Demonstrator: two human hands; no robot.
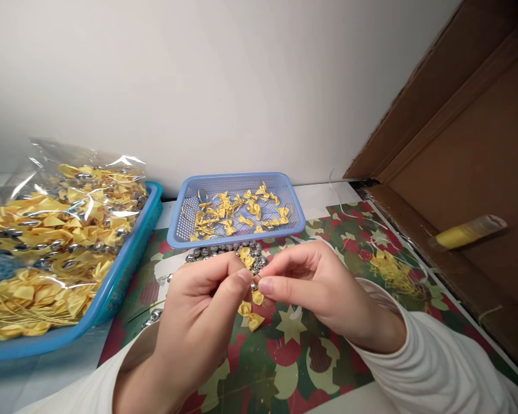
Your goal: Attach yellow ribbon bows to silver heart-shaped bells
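My left hand (207,310) and my right hand (315,284) meet over the table, thumb and forefinger pinched on each. Between the fingertips runs a short bit of thin gold cord, mostly hidden by the fingers. Just under them shows a silver bell (254,286) with a yellow ribbon bow (258,298); whether these hang from the cord I cannot tell. Another yellow bow (251,318) lies on the patterned sheet below. Behind my fingers sits a cluster of silver bells (224,249), with a few more bows among them.
A shallow blue basket (237,239) with corded bows stands against the wall. At left, a larger blue basket (107,299) holds a clear bag (69,213) of bows and bells. Yellow cord scraps (392,270) lie right, beside a cardboard box (466,144) with a yellow-filled tube (470,232).
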